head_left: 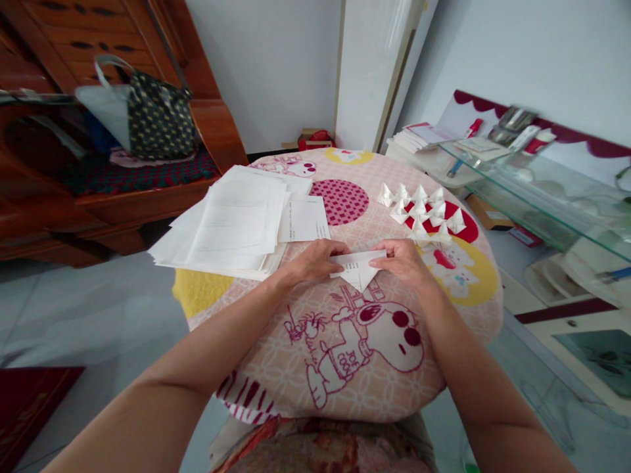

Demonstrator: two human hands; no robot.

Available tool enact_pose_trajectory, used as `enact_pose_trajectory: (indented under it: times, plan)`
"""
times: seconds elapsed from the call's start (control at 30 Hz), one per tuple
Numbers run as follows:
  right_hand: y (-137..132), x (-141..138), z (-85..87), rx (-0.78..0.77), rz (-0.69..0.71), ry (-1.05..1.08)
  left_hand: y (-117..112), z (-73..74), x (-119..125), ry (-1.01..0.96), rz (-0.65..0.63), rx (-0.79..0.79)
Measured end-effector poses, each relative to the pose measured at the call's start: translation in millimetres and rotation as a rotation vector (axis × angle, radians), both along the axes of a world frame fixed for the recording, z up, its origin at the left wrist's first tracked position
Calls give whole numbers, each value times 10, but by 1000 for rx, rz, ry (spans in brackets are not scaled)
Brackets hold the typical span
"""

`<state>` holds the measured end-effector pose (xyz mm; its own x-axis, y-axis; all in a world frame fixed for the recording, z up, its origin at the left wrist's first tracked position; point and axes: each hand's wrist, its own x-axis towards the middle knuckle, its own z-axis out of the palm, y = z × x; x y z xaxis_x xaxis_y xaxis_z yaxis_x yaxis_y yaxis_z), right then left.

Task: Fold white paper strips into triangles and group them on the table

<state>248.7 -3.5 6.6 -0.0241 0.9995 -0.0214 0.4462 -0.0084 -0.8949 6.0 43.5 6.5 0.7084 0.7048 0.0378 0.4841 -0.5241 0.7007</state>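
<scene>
A partly folded sheet of white printed paper lies near the middle of the round table, its lower part coming to a downward point. My left hand pinches its left end between thumb and fingers. At the right end, my right hand grips it the same way, thumb on top. Several small folded paper boats stand in rows beyond my right hand. Left of my left hand rests a loose stack of white paper, with a printed sheet beside it.
A patterned cloth with cartoon figures covers the table. To the right stands a glass-topped cabinet holding papers and a metal container. A wooden bench at left carries a dark patterned bag.
</scene>
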Motion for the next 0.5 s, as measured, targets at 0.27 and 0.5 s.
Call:
enact_pose_trajectory:
  times: [0.27, 0.5]
  plan:
    - [-79, -119, 159, 414, -67, -223, -61, 51, -49, -142, 164, 537]
    - [-78, -168, -36, 575, 283, -690, -136, -42, 32, 267, -135, 651]
